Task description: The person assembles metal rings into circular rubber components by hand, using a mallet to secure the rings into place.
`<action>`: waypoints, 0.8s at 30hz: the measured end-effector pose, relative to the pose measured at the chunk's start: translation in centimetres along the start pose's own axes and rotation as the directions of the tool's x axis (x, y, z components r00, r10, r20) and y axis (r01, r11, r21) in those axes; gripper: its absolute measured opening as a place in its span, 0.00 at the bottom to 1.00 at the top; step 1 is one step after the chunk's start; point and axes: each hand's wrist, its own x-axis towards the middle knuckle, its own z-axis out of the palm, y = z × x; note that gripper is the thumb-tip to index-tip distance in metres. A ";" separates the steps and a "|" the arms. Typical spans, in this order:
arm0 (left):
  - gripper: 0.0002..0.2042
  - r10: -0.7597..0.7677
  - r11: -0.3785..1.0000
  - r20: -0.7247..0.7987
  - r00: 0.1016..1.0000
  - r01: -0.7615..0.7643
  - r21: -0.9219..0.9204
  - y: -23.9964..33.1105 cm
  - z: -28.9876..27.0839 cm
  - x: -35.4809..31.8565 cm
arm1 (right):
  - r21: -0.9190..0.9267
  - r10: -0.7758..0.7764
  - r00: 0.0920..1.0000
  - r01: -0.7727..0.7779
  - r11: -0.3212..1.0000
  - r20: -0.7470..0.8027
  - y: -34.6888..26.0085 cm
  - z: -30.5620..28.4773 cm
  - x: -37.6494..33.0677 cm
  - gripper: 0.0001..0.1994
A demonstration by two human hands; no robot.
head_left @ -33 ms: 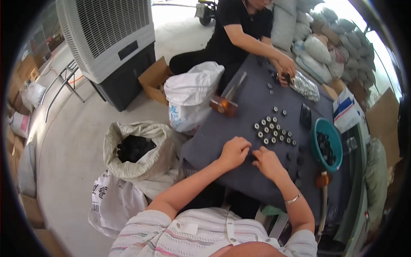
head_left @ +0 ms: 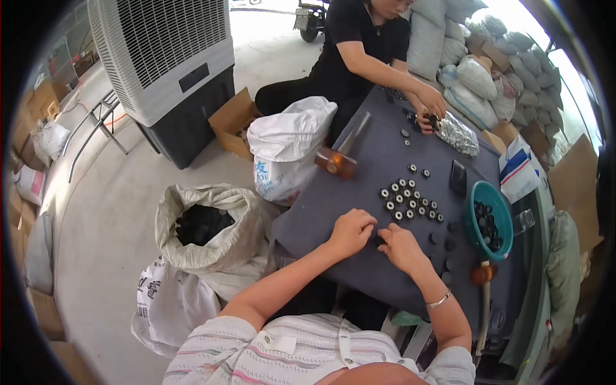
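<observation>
A small black round part [head_left: 380, 240] is pinched between the fingertips of both hands, low over the near part of the grey table cloth [head_left: 359, 186], just in front of the person. The left hand [head_left: 351, 231] is curled, fingers closed on the part from the left; the right hand [head_left: 401, 249] meets it from the right with fingers bent and closed on the same piece. Whether 1 piece or 2 joined pieces are held cannot be told, since the fingers hide most of it.

Just beyond the hands, a cluster of small black rings with pale centres [head_left: 407, 197] is laid out in short rows. To the right of the hands, plain dark discs [head_left: 446, 247] are scattered on the cloth, and further right a teal bowl [head_left: 476, 215] holding more black parts sits at the table's right edge. A mallet with an amber head [head_left: 337, 162] lies to the far left of the rows.

For the step to go well, the part would best be kept square between both sets of fingertips and held close over the cloth, so that a slip is caught by the table. The wrists are best kept clear of the rows.

At the far end, another person's hands [head_left: 430, 109] are busy beside a silvery bag [head_left: 457, 133]. An open sack of black parts [head_left: 202, 224] stands on the floor to the left.
</observation>
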 end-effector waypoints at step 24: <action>0.14 0.086 0.872 0.273 0.958 -0.205 0.445 -0.1 4.7 5.2 | -0.038 0.208 0.867 -0.252 0.967 -0.452 4.6 -5.8 -6.4 0.14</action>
